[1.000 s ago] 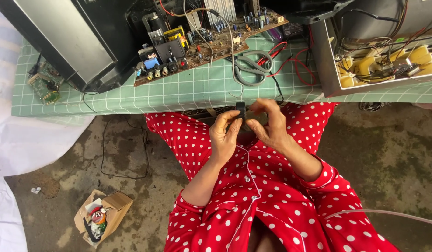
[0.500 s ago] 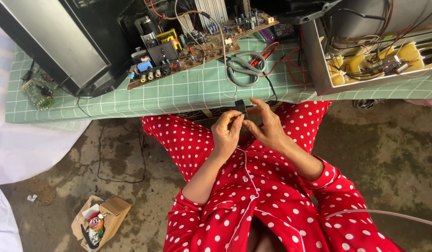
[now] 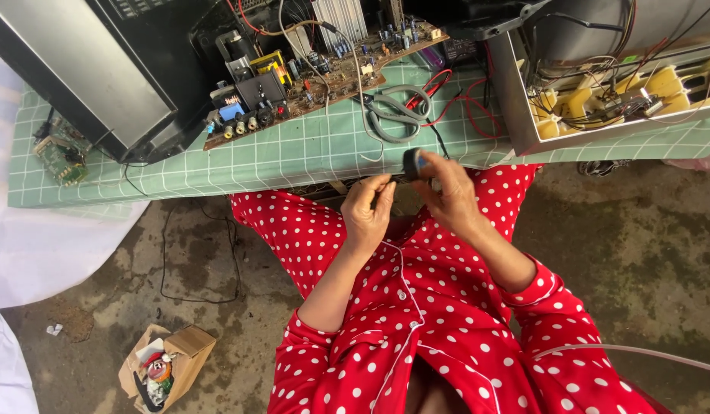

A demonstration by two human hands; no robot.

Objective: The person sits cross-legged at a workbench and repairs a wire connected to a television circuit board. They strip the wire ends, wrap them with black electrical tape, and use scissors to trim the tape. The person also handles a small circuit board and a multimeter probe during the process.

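I sit in red pyjamas with white dots, both hands raised in front of the table edge. My right hand (image 3: 449, 198) holds a small black roll (image 3: 412, 162) with a blue middle, probably tape, at its fingertips. My left hand (image 3: 368, 211) sits just left of it, fingers pinched together on something thin and dark that runs toward the roll. What exactly the left fingers pinch is too small to tell. Both hands hover over my lap, just below the green checked tablecloth (image 3: 294, 157).
On the table lie grey scissors (image 3: 397, 113), a brown circuit board (image 3: 324, 73), red wires (image 3: 456, 98), an open chassis with yellow parts (image 3: 600, 103) and a black casing (image 3: 87, 73). A small green board (image 3: 60, 151) sits far left. A cardboard box (image 3: 165, 368) stands on the concrete floor.
My right hand has lifted and turned the black roll a little toward the table edge, so its blue middle shows. The left hand stays close beside it.
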